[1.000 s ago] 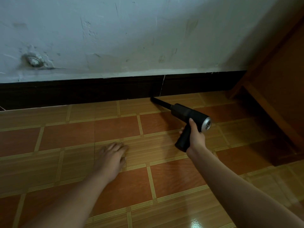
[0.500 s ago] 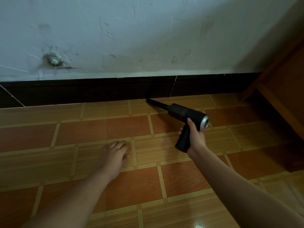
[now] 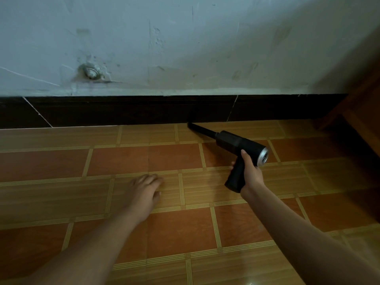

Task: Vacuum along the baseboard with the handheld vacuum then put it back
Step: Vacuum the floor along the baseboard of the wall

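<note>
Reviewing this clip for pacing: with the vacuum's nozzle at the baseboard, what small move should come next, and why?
Probably slide the nozzle left along the baseboard. The right hand grips the handheld vacuum, its nozzle tip sits where baseboard meets floor, most visible baseboard stretches left, and wooden furniture blocks the right. The left hand rests on the floor.

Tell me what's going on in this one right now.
A person is vacuuming along a wall. The right hand grips the pistol handle of a black handheld vacuum, and its narrow nozzle points at the foot of the dark baseboard, with the tip at the floor line. The left hand rests flat on the tiled floor, fingers relaxed. A wooden piece of furniture stands at the right. The vacuum has not yet been put back.
</note>
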`<state>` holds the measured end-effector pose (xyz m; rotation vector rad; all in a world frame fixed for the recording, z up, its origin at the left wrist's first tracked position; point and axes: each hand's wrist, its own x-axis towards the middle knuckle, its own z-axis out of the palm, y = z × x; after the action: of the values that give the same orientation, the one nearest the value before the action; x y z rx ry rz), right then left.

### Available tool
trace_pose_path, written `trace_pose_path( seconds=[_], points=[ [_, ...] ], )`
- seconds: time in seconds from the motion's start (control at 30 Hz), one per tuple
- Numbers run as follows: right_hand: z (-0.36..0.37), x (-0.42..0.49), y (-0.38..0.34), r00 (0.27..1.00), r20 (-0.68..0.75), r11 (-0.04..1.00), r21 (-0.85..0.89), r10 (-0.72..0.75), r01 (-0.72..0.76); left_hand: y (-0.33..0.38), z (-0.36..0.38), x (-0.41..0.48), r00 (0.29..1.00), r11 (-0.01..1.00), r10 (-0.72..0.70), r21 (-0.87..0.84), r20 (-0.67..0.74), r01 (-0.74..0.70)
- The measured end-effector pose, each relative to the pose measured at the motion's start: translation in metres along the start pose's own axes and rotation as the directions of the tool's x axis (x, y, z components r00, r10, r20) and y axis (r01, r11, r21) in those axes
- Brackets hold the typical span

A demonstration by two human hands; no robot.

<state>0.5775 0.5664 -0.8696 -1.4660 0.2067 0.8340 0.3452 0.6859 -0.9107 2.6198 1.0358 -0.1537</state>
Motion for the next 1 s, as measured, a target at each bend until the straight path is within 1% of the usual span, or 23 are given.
trace_pose_path(
  seconds=[0.13,0.3,0.43,0.7,0.83,1.0],
  points=[
    [0.000,-0.002,0.000,1.000,0.009,1.000,0.007,-0.001,0.000,-0.003,-0.003,-0.002,1.000,1.000,0.000,-0.007,-0.010,-0.001],
    [0.004,-0.005,0.001,0.999,0.049,1.000,-0.013,0.012,-0.011,-0.005,-0.006,-0.004,1.000,1.000,-0.025,-0.012,0.016,0.025],
    [0.015,-0.008,0.002,0.997,0.083,1.000,-0.027,0.007,-0.004,-0.007,-0.008,-0.004,0.999,1.000,-0.025,0.005,0.025,0.025],
    [0.043,-0.013,0.004,0.989,0.148,0.997,-0.078,0.012,-0.001,-0.016,-0.008,-0.009,0.997,0.999,-0.050,-0.016,0.062,0.051],
    [0.056,-0.016,0.010,0.977,0.207,0.994,-0.107,0.042,-0.020,-0.021,-0.010,-0.012,0.995,0.998,-0.067,-0.009,0.073,0.068],
    [0.083,-0.024,0.017,0.954,0.294,0.988,-0.153,0.054,-0.008,-0.026,-0.011,-0.017,0.989,0.997,-0.078,-0.013,0.122,0.081]
  ],
)
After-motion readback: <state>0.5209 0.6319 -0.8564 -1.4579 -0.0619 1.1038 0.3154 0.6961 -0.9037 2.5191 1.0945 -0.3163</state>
